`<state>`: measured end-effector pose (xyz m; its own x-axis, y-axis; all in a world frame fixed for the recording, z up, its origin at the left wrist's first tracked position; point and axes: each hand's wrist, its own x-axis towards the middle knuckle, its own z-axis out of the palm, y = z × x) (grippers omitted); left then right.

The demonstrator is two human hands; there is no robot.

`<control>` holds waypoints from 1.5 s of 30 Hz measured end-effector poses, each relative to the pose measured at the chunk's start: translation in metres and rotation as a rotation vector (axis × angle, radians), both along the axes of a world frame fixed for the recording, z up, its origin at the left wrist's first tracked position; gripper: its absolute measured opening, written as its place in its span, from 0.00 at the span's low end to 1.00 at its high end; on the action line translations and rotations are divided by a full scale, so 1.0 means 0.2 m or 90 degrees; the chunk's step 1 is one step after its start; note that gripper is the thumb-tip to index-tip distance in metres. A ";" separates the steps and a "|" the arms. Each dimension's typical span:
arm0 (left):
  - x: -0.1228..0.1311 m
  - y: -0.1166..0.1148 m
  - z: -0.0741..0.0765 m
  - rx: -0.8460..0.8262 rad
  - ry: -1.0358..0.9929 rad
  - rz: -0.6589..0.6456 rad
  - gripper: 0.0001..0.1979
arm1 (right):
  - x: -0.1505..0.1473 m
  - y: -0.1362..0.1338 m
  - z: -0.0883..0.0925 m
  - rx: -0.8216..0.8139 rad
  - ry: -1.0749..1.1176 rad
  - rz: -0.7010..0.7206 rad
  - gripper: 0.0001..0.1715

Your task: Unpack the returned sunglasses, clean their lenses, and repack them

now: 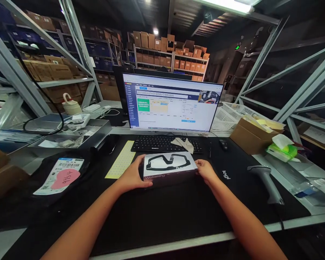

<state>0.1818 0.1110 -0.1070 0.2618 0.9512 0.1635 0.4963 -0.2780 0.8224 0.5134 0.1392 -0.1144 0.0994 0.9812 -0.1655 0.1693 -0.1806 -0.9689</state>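
Surface: my black desk mat, printed "logi", covers a pale workbench.
Room: metal warehouse shelving stands around me, loaded with cardboard cartons.
Bench: a monitor shows a web page behind a black keyboard. A barcode scanner lies to my right, and a labelled black pouch lies to my left.
Box: the white-and-black product box, marked "Wakening", sits on the mat just in front of the keyboard, between my hands.
Left hand: clamped on the box's left end, fingers over its top.
Right hand: clamped on the opposite end.
Arms: both bare, reaching forward and angling inward.
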 end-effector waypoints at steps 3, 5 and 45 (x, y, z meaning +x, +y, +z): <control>0.00 -0.01 0.03 0.014 0.006 -0.006 0.50 | 0.05 0.01 -0.01 0.029 -0.034 -0.012 0.17; 0.02 -0.03 0.03 0.019 0.029 -0.006 0.50 | 0.09 0.01 -0.02 0.049 -0.061 -0.021 0.15; -0.29 -0.15 0.24 -0.080 -0.055 0.058 0.51 | 0.33 0.11 -0.11 0.058 -0.180 -0.026 0.07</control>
